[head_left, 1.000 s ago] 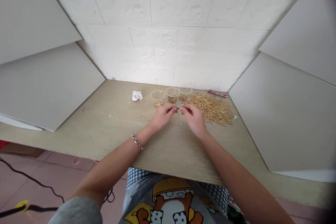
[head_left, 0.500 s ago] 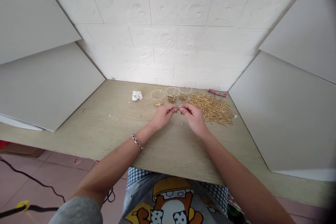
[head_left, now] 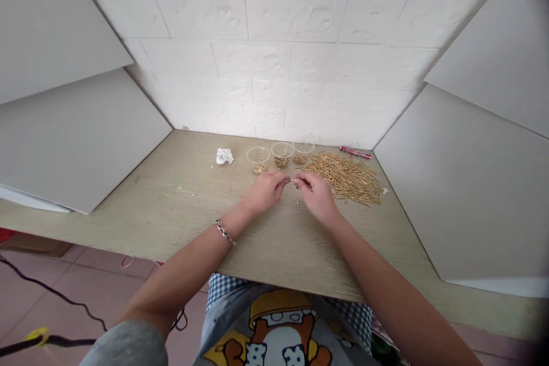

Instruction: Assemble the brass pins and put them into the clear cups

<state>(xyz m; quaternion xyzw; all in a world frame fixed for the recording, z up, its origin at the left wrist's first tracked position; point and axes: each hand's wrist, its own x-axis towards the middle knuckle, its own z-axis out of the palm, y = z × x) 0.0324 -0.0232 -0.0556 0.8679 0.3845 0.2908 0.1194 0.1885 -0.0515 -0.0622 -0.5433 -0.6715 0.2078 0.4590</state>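
My left hand (head_left: 266, 190) and my right hand (head_left: 319, 195) meet over the middle of the table, fingertips pinched and a small gap apart. A thin gold-coloured rod (head_left: 293, 179) bridges that gap, gripped at both ends; the fingers cover most of it. Just right of my right hand lies a loose heap of gold-coloured rods (head_left: 351, 180). Beyond my fingers sit three little piles of small gold-coloured parts: a left pile (head_left: 260, 169), a middle pile (head_left: 281, 163) and a right pile (head_left: 299, 158). Their exact kind is too small to make out.
Clear round plastic tubs (head_left: 258, 155) stand behind the small piles. Crumpled white tissue (head_left: 224, 156) lies to their left, a red tube (head_left: 355, 152) at the back right. Grey panels (head_left: 480, 183) and a white brick-patterned wall (head_left: 266, 63) enclose the table (head_left: 171, 211).
The fingertips have drawn slightly apart, and more of the thin rod shows between them. Both arms and the piles stay where they were.
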